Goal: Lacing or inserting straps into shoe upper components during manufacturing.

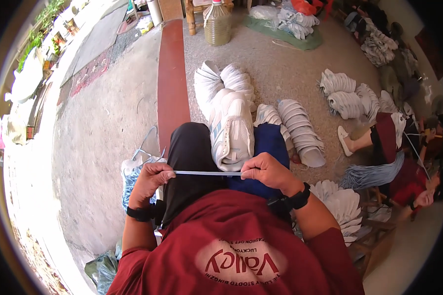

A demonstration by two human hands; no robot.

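Observation:
A pale blue shoelace [206, 172] is stretched straight across my lap. My left hand [151, 179] pinches one end between thumb and fingers, and my right hand [269, 172] pinches the other. Just beyond the lace, a white shoe upper [232, 130] with light blue trim rests between my knees, toe pointing away. The eyelets along its opening show, and no lace is visible in them. Beside my left hand hang several blue and white laces [129, 172].
Stacks of white uppers lie ahead [209, 81], to the right [300, 130] and farther right [342, 93]. More pale uppers [337, 206] sit by my right elbow. At the right, a co-worker's hand [423, 197] holds a lace near a blue lace bundle [371, 170]. A large bottle [217, 27] stands ahead.

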